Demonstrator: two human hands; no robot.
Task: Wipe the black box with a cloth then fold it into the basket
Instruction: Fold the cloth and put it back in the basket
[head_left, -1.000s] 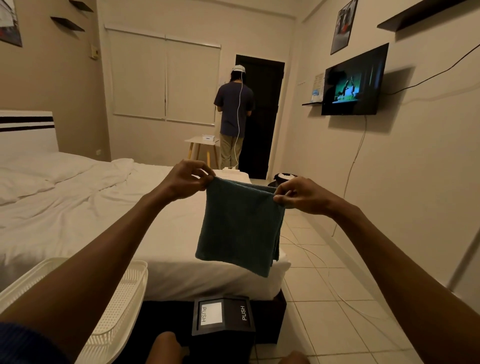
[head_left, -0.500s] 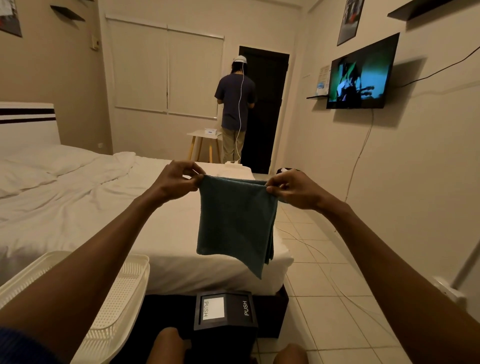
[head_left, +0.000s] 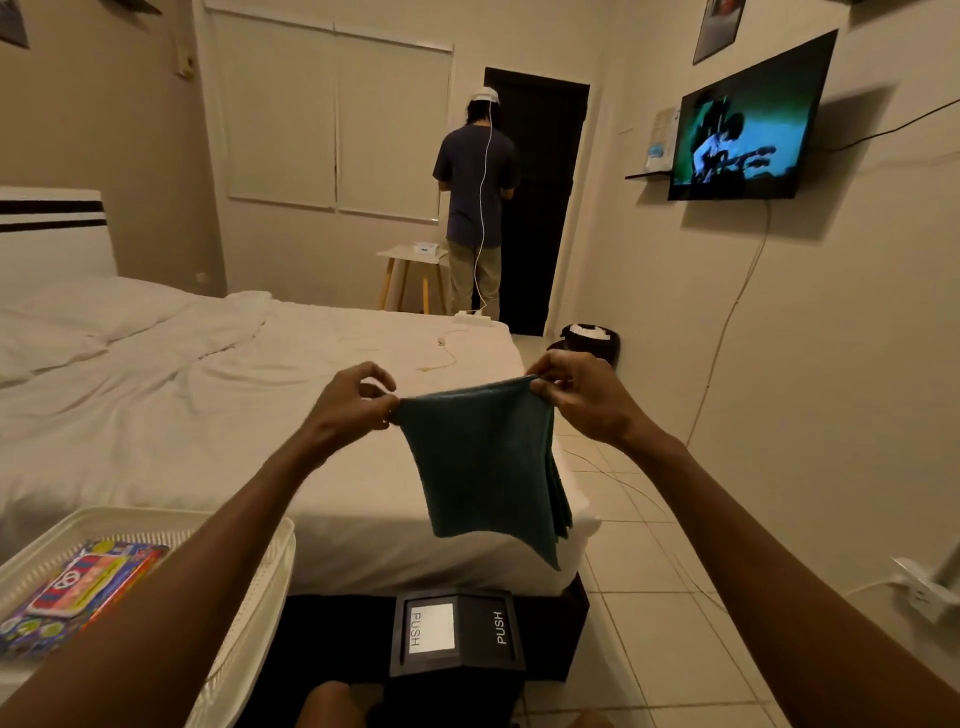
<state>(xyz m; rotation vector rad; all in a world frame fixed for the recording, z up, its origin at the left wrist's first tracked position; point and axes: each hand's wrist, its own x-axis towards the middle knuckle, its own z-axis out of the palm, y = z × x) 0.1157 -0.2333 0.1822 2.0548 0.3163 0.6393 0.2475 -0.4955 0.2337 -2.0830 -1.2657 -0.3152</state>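
Note:
A dark green cloth (head_left: 483, 462) hangs folded in the air over the foot of the bed. My left hand (head_left: 348, 405) pinches its upper left corner and my right hand (head_left: 576, 395) pinches its upper right corner. Below the cloth, at the bottom middle, stands the black box (head_left: 457, 634) with two lids marked PUSH. The white plastic basket (head_left: 260, 587) sits at the lower left under my left forearm, with a colourful flat packet (head_left: 78, 587) lying in it.
A white bed (head_left: 208, 395) fills the left and middle. A person (head_left: 475, 197) stands with their back to me by a dark door, beside a small table (head_left: 410, 270). A wall TV (head_left: 748, 130) plays at right. Cables run over the tiled floor (head_left: 649, 597).
The view has tilted down a little, so the basket's inside and the packet now show. Both hands still hold the cloth's top corners, slightly lower and closer to me.

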